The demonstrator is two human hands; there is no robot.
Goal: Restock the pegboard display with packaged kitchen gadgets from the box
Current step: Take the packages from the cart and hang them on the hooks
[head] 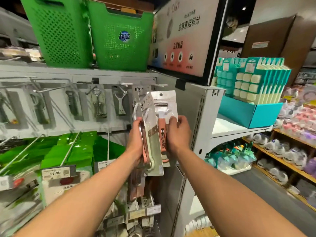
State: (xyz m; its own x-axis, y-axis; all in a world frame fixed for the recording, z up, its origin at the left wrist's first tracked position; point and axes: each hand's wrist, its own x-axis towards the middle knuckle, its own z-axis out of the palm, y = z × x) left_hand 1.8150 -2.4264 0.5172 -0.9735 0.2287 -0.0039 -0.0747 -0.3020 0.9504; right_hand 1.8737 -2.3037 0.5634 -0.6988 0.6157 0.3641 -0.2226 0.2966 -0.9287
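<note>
I hold a small stack of carded peeler packs in front of the pegboard [109,77], at its right end. My left hand [136,142] grips the side of the front packs [152,134], which are turned edge-on. My right hand [177,132] pinches a pink-handled peeler pack [165,103] that faces me, its hang hole at the top. A white peg hook [159,85] juts out just above the packs. Packaged corkscrews and a peeler [119,103] hang on hooks to the left. No box is in view.
Two green plastic baskets [119,38] sit on top of the shelf. Green packs on long wire hooks [71,147] and price tags hang below. A grey upright post [198,120] borders the right, with a teal display box [248,115] on a side shelf.
</note>
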